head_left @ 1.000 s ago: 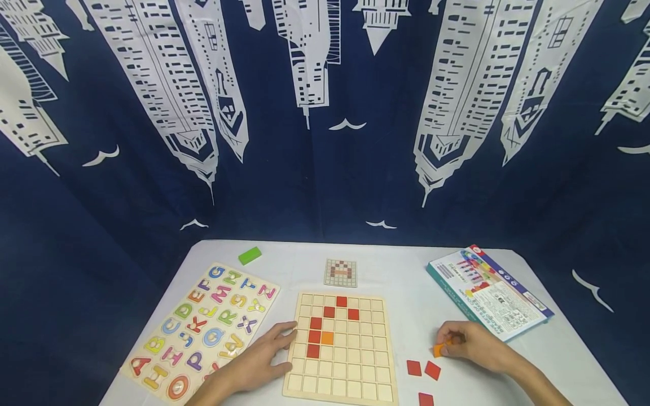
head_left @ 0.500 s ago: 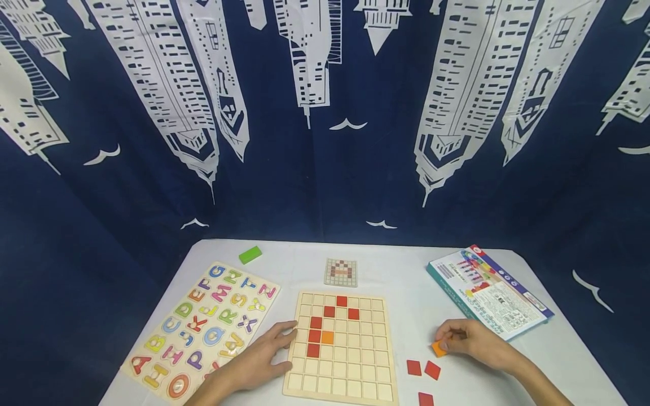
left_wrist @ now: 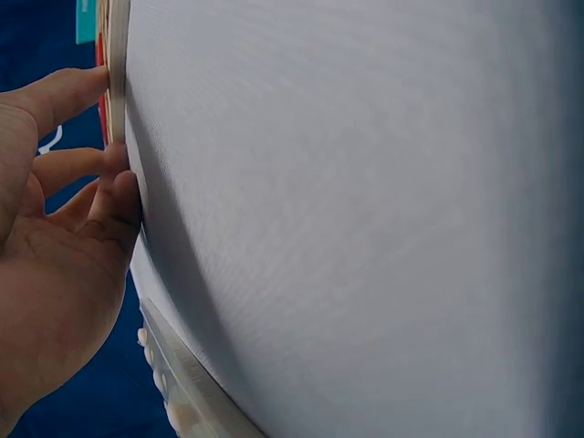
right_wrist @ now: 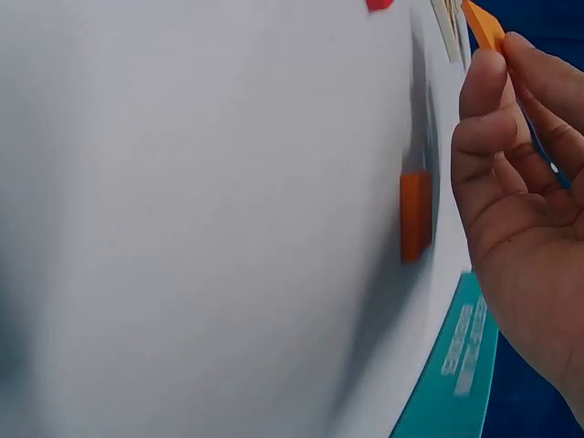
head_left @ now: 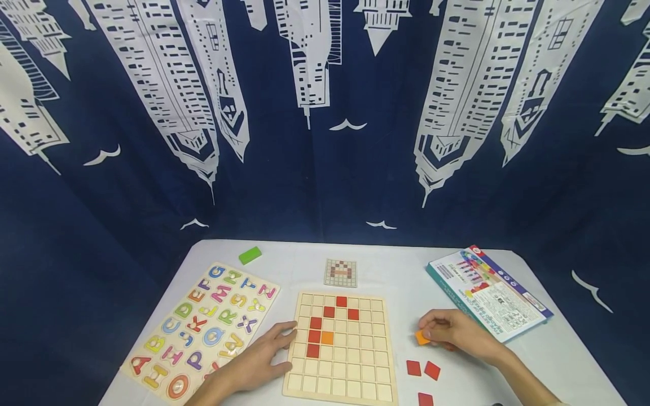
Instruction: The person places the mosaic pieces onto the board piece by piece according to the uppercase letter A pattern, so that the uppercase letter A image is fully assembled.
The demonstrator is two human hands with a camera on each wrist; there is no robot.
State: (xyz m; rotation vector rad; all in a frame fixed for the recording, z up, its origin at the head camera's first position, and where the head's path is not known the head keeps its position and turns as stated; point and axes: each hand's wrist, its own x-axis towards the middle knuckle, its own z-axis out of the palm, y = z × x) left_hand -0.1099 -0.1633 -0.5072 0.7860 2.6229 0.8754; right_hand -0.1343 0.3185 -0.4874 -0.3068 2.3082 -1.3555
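Observation:
A wooden grid board [head_left: 354, 356] lies mid-table with several red tiles [head_left: 315, 336] and one orange tile [head_left: 327, 338] set in its squares. My left hand [head_left: 256, 361] rests against the board's left edge, with fingertips and thumb touching its side. Right of the board, my right hand [head_left: 459, 332] pinches another orange tile [right_wrist: 485, 27] between thumb and fingers. In the right wrist view, one more orange tile [right_wrist: 415, 216] is on the white table below that hand. Loose red tiles [head_left: 413, 368] lie between the board and my right arm.
A small pattern card [head_left: 341, 273] lies beyond the board. An alphabet puzzle board [head_left: 203, 332] is on the left, a green block [head_left: 250, 255] behind it. A flat box [head_left: 487, 293] lies at the right. A dark blue patterned cloth [head_left: 315, 186] hangs behind the table.
My right hand has moved left and slightly away from me, carrying the pinched orange tile toward the board. My left hand has stayed at the board's edge.

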